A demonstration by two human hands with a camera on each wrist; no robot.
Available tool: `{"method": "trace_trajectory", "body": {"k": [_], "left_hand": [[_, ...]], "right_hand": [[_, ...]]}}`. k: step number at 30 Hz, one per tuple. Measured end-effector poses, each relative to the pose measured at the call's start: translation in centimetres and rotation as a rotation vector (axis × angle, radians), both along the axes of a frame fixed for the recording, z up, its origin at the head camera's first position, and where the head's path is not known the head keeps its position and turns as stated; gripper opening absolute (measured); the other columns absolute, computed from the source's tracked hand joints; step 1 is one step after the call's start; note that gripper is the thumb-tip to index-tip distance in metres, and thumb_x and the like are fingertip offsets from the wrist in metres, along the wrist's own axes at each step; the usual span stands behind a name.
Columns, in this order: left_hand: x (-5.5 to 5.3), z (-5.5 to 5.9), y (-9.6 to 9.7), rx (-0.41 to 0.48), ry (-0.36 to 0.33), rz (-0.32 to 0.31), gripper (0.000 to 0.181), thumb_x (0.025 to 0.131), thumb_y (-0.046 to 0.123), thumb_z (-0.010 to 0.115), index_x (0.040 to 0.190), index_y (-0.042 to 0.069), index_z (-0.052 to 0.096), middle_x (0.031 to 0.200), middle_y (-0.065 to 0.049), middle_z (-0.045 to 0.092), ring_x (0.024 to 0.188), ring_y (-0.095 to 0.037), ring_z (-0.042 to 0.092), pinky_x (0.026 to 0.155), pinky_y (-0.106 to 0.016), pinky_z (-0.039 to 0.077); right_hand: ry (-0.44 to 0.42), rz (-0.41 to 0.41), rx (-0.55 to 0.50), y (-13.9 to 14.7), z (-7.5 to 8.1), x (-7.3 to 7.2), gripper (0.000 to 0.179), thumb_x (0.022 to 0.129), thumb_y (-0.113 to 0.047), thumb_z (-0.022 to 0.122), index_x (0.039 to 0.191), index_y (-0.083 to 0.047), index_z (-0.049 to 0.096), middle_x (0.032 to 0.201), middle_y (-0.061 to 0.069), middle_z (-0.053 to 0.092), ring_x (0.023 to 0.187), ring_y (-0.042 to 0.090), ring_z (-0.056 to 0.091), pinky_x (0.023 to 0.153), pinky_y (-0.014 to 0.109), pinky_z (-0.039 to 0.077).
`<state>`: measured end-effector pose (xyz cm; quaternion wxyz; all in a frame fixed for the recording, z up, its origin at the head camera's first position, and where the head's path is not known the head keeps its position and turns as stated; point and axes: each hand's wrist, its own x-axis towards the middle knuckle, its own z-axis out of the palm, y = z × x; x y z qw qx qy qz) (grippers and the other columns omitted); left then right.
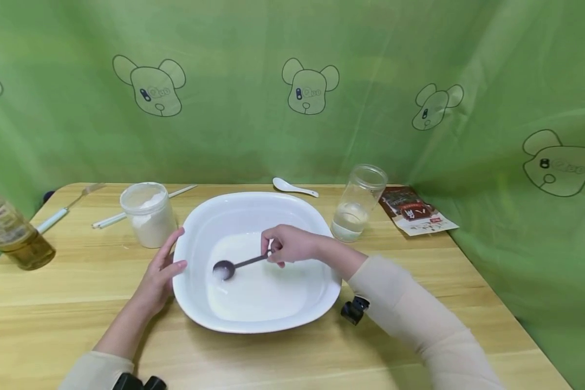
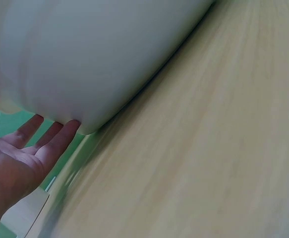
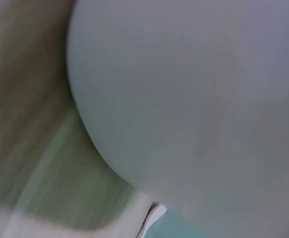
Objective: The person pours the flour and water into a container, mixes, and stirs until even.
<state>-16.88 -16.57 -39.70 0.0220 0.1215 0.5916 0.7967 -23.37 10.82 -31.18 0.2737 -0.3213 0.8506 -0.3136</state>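
Note:
A white basin (image 1: 195,303) stands at the middle of the wooden table, with something smooth and white in its bottom. My right hand (image 1: 290,244) pinches the handle of a dark spoon (image 1: 246,262) over the basin. The spoon's bowl, at the left inside the basin, has some white stuff in it. My left hand (image 1: 158,276) rests against the basin's left side, its thumb at the rim. In the left wrist view, the straight fingers (image 2: 60,141) touch the basin's outer wall (image 2: 85,54). The right wrist view shows mostly blurred basin wall (image 3: 184,99); the right hand is out of it.
Behind my left hand stands a jar of white powder (image 1: 151,222). Farther left are a bottle of amber liquid (image 1: 29,249), a fork (image 1: 53,219) and white sticks (image 1: 109,220). Beyond the basin lie a white spoon (image 1: 292,187), a jar of clear liquid (image 1: 351,219) and a packet (image 1: 414,211).

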Motion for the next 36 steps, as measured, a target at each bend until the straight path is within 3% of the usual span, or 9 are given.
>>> {"method": "trace_trajectory", "body": {"k": [5, 8, 13, 19, 23, 27, 30, 36], "left_hand": [[-0.1, 0.0, -0.1, -0.008, -0.017, -0.004, 0.058, 0.084, 0.003, 0.044, 0.136, 0.022, 0.026, 0.115, -0.012, 0.039, 0.086, -0.019, 0.056, 0.061, -0.037, 0.052], [-0.2, 0.0, -0.1, -0.009, -0.026, -0.009, 0.058, 0.084, 0.004, 0.044, 0.136, 0.021, 0.025, 0.114, -0.012, 0.04, 0.086, -0.019, 0.056, 0.062, -0.038, 0.052], [-0.3, 0.0, -0.1, -0.001, -0.017, -0.024, 0.058, 0.084, 0.003, 0.044, 0.136, 0.021, 0.025, 0.113, -0.012, 0.042, 0.086, -0.02, 0.056, 0.062, -0.038, 0.052], [-0.3, 0.1, 0.0, 0.006, -0.006, -0.017, 0.057, 0.084, 0.003, 0.044, 0.135, 0.021, 0.027, 0.112, -0.014, 0.042, 0.085, -0.02, 0.056, 0.06, -0.038, 0.052], [-0.2, 0.0, 0.0, 0.007, -0.003, -0.011, 0.057, 0.084, 0.002, 0.043, 0.135, 0.02, 0.027, 0.112, -0.015, 0.042, 0.085, -0.021, 0.056, 0.06, -0.037, 0.052], [-0.1, 0.0, 0.0, 0.002, -0.007, -0.014, 0.057, 0.084, 0.002, 0.043, 0.135, 0.02, 0.026, 0.112, -0.014, 0.041, 0.085, -0.02, 0.056, 0.061, -0.038, 0.052], [-0.1, 0.0, 0.0, -0.003, -0.014, -0.012, 0.058, 0.084, 0.003, 0.044, 0.136, 0.02, 0.025, 0.112, -0.013, 0.042, 0.085, -0.019, 0.056, 0.061, -0.038, 0.052], [-0.1, -0.1, 0.0, 0.006, -0.002, -0.004, 0.056, 0.084, 0.002, 0.043, 0.134, 0.021, 0.028, 0.109, -0.014, 0.043, 0.085, -0.019, 0.056, 0.061, -0.037, 0.052]], "right_hand": [[-0.02, 0.096, 0.029, 1.6, 0.7, 1.7, 0.01, 0.077, 0.004, 0.055, 0.081, -0.006, 0.055, 0.049, 0.004, 0.048, 0.043, 0.014, 0.043, 0.042, 0.017, 0.031], [-0.013, 0.114, 0.048, 3.4, 1.3, 2.3, 0.012, 0.076, 0.005, 0.055, 0.079, -0.006, 0.056, 0.047, 0.002, 0.046, 0.043, 0.016, 0.044, 0.043, 0.017, 0.033], [0.044, 0.08, 0.069, 6.3, 2.5, 2.7, 0.014, 0.071, 0.009, 0.052, 0.076, -0.004, 0.055, 0.048, -0.002, 0.043, 0.042, 0.008, 0.041, 0.039, 0.017, 0.035], [0.193, -0.01, 0.127, 7.9, 3.3, 1.8, 0.014, 0.071, 0.009, 0.048, 0.075, -0.003, 0.054, 0.049, -0.002, 0.044, 0.043, 0.008, 0.041, 0.039, 0.019, 0.035], [0.295, -0.095, 0.184, 7.5, 3.0, 0.7, 0.012, 0.072, 0.006, 0.05, 0.077, -0.003, 0.055, 0.05, -0.001, 0.045, 0.043, 0.009, 0.04, 0.04, 0.021, 0.035], [0.323, -0.178, 0.199, 6.1, 2.5, -0.4, 0.012, 0.072, 0.004, 0.051, 0.08, -0.004, 0.056, 0.054, 0.001, 0.048, 0.045, 0.011, 0.044, 0.041, 0.022, 0.038], [0.284, -0.2, 0.164, 4.8, 2.0, -0.9, 0.012, 0.073, 0.004, 0.051, 0.083, -0.002, 0.055, 0.054, 0.003, 0.05, 0.046, 0.012, 0.047, 0.041, 0.021, 0.038], [0.169, -0.151, 0.066, 2.1, 0.8, -1.3, 0.011, 0.075, 0.005, 0.05, 0.083, -0.001, 0.054, 0.052, 0.003, 0.05, 0.047, 0.016, 0.048, 0.042, 0.019, 0.035]]}}
